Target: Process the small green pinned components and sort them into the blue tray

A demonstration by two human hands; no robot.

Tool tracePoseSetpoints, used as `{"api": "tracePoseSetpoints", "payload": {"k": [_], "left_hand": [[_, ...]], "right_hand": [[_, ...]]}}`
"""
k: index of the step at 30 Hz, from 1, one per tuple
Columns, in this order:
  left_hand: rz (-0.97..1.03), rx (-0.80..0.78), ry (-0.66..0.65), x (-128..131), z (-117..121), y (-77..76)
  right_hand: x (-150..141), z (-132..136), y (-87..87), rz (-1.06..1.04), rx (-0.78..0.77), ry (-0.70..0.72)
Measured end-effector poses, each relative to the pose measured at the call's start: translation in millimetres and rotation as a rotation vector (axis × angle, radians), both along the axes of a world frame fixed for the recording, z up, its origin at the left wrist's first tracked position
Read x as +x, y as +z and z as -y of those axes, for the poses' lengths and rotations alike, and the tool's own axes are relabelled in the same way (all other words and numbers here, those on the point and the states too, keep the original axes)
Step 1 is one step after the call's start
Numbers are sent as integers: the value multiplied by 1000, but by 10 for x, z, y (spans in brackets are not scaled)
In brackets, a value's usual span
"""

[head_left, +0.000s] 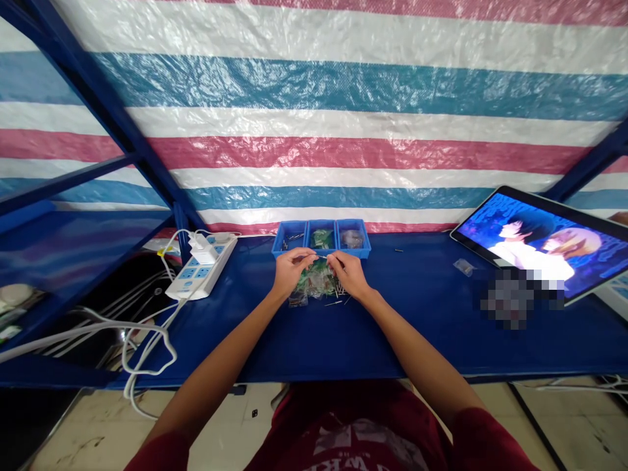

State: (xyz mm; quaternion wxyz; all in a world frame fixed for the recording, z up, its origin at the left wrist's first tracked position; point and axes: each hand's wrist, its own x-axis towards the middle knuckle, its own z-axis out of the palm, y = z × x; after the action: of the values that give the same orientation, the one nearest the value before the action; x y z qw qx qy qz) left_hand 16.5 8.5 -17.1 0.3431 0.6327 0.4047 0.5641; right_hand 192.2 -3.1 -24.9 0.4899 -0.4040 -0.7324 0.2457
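My left hand (pixel 293 270) and my right hand (pixel 347 273) meet above the blue mat (pixel 314 347), their fingertips pinching a thin metal pin (pixel 321 257) between them. Just below the hands lies a heap of small clear plastic bags (pixel 316 286) holding green parts. Several loose pins (pixel 337 302) are scattered by it. Beyond my fingers stands a blue three-compartment tray (pixel 321 237) with small parts in each section. My hands partly hide the heap and the tray's front edge.
To the left, a white power strip (pixel 201 268) carries a plugged-in charger, with white cables trailing over the bench edge. To the right, a tablet (pixel 534 242) shows an animated picture beside a small clear bag (pixel 464 267). Blue shelf posts (pixel 112 124) and a striped tarpaulin (pixel 314 150) stand behind.
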Motion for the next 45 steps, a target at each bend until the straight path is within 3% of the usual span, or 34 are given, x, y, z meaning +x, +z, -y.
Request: {"api": "tracePoseSetpoints", "payload": {"k": [12,22,26,30,32,40,45], "left_hand": [[17,-10,43,34,58,51],[151,-59,-35,96,4,-25],[18,6,-81,50,40,20],[-212,62,-26,9,49,24],[-231,63,-17,7,43,20],[-1,-109,-134,32,39,53],[41,-167,-172,44,56,64]], "right_hand": [[-32,-6,-25,-16,111,-39],[-81,29,-50,8,11,-74],[-77,53,-13,-4,31,-161],[-63,54,15,-6,31,-202],[-61,50,19,-10,51,-217],[-83,33,-44,2,112,-57],[-78,48,-43,22,89,-12]]}}
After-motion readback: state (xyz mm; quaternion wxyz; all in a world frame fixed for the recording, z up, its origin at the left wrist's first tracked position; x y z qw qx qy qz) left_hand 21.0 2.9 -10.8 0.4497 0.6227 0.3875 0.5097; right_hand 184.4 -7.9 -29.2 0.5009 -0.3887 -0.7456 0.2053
